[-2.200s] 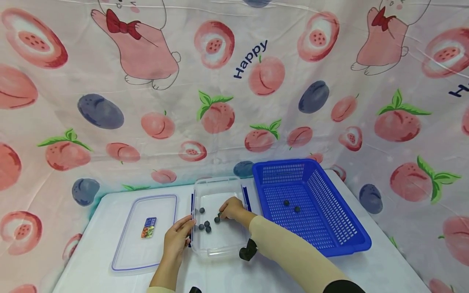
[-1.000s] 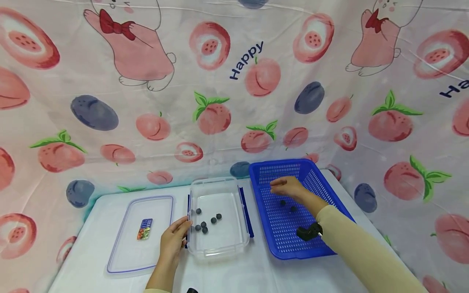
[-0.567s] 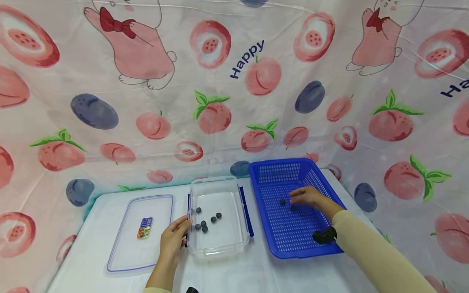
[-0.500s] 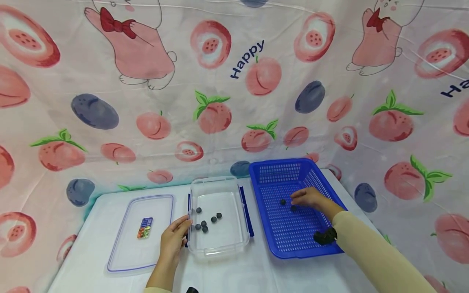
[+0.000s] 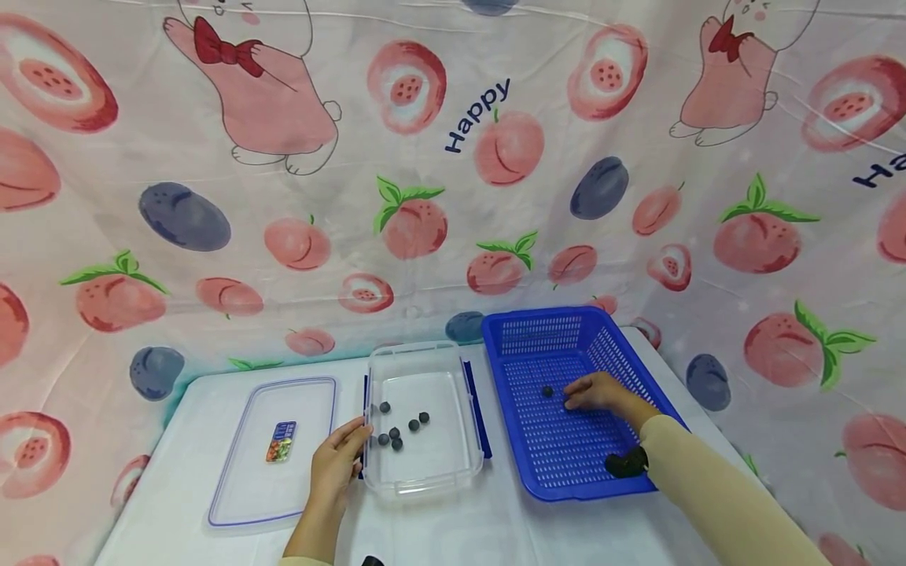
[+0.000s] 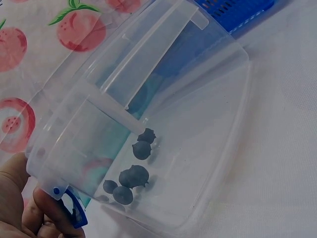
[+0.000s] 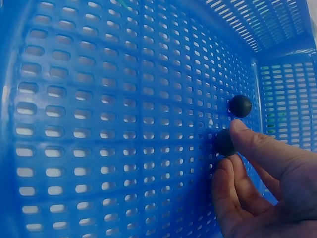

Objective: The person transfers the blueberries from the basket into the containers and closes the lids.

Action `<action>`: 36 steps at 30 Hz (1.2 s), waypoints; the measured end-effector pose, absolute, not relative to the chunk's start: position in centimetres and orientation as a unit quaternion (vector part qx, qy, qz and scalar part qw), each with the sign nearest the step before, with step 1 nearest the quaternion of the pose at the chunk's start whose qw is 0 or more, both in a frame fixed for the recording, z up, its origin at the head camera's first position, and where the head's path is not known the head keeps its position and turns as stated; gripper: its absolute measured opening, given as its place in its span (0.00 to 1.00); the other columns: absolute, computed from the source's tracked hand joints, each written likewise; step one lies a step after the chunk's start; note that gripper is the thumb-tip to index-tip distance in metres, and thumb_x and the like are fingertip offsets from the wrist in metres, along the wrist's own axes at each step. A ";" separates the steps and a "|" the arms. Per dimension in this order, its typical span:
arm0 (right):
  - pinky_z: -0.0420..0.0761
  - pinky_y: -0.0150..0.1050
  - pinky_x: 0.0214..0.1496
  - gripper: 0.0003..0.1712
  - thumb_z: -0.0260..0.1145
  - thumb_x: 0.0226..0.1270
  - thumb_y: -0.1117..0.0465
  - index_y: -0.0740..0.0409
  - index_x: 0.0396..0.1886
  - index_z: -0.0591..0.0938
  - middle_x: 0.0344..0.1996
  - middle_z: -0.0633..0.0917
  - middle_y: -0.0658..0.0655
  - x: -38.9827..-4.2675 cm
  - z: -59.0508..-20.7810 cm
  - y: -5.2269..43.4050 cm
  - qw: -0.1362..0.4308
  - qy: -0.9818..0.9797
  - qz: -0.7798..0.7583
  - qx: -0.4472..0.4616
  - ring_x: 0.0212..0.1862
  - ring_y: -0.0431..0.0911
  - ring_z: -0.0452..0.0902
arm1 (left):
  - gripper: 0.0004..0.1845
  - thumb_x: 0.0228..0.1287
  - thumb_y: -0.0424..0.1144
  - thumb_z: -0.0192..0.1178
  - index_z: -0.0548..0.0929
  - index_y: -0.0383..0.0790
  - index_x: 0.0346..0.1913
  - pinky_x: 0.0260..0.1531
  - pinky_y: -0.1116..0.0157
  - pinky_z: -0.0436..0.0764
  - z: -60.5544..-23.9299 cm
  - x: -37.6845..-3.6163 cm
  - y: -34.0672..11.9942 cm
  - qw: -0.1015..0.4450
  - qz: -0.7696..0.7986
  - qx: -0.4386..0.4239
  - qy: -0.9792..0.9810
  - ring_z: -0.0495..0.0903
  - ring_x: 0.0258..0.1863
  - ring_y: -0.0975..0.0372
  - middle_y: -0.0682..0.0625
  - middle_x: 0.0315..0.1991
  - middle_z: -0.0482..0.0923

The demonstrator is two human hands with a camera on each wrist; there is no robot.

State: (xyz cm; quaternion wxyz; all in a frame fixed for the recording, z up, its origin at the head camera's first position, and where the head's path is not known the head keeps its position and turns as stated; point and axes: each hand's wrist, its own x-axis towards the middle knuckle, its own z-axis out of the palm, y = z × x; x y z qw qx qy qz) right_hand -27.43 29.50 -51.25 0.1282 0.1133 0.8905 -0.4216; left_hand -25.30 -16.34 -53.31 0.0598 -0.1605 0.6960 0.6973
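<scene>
A clear plastic container (image 5: 423, 479) sits mid-table with several dark balls (image 5: 396, 431) inside. My left hand (image 5: 354, 440) grips its left edge by the blue latch (image 6: 74, 212); the balls (image 6: 132, 176) show through the wall in the left wrist view. To the right stands a blue perforated basket (image 5: 566, 472). My right hand (image 5: 582, 397) reaches into it and pinches one dark ball (image 7: 224, 142) against the basket floor. A second dark ball (image 7: 240, 105) lies loose just beyond, also visible in the head view as the free ball (image 5: 547, 391).
The container's clear lid (image 5: 272, 452) lies flat at the left with a small coloured sticker (image 5: 281, 440). A fruit-print cloth (image 5: 453, 196) hangs close behind the white table (image 5: 495, 534).
My right hand left the clear container, crossed to the blue basket and came down onto a ball there. The left hand stayed on the container's edge.
</scene>
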 end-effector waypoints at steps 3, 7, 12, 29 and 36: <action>0.83 0.46 0.50 0.18 0.74 0.57 0.64 0.68 0.46 0.86 0.43 0.87 0.64 -27.3 -51.2 29.5 0.130 0.892 -0.420 0.100 0.43 0.49 0.84 | 0.28 0.62 0.47 0.68 0.78 0.37 0.62 0.23 0.74 0.74 -53.3 -25.2 -16.3 0.059 0.699 -0.157 0.695 0.72 0.34 0.66 0.64 0.32 0.81; 0.84 0.46 0.48 0.17 0.75 0.55 0.67 0.68 0.45 0.86 0.43 0.87 0.65 -27.2 -51.1 29.4 0.131 0.892 -0.423 0.093 0.42 0.49 0.84 | 0.28 0.62 0.47 0.68 0.78 0.37 0.62 0.22 0.74 0.73 -53.3 -25.2 -16.4 0.060 0.703 -0.159 0.691 0.72 0.34 0.67 0.65 0.32 0.81; 0.84 0.43 0.44 0.15 0.76 0.53 0.68 0.68 0.42 0.87 0.40 0.88 0.62 -27.3 -51.1 29.5 0.137 0.890 -0.427 0.079 0.39 0.47 0.84 | 0.29 0.62 0.48 0.68 0.77 0.38 0.63 0.22 0.74 0.73 -53.4 -25.3 -16.5 0.063 0.705 -0.157 0.688 0.72 0.34 0.68 0.66 0.31 0.80; 0.84 0.47 0.48 0.16 0.70 0.59 0.71 0.74 0.47 0.84 0.48 0.85 0.70 -27.2 -51.3 28.9 0.132 0.883 -0.437 0.105 0.44 0.53 0.85 | 0.29 0.62 0.48 0.68 0.78 0.37 0.62 0.24 0.74 0.73 -53.3 -25.1 -16.4 0.057 0.707 -0.156 0.688 0.72 0.36 0.66 0.65 0.32 0.81; 0.84 0.47 0.48 0.17 0.69 0.61 0.70 0.74 0.50 0.83 0.48 0.85 0.69 -27.1 -51.2 28.9 0.138 0.876 -0.452 0.099 0.44 0.52 0.84 | 0.28 0.61 0.47 0.69 0.79 0.37 0.61 0.23 0.74 0.73 -53.5 -25.3 -16.3 0.053 0.707 -0.159 0.687 0.73 0.35 0.67 0.65 0.32 0.81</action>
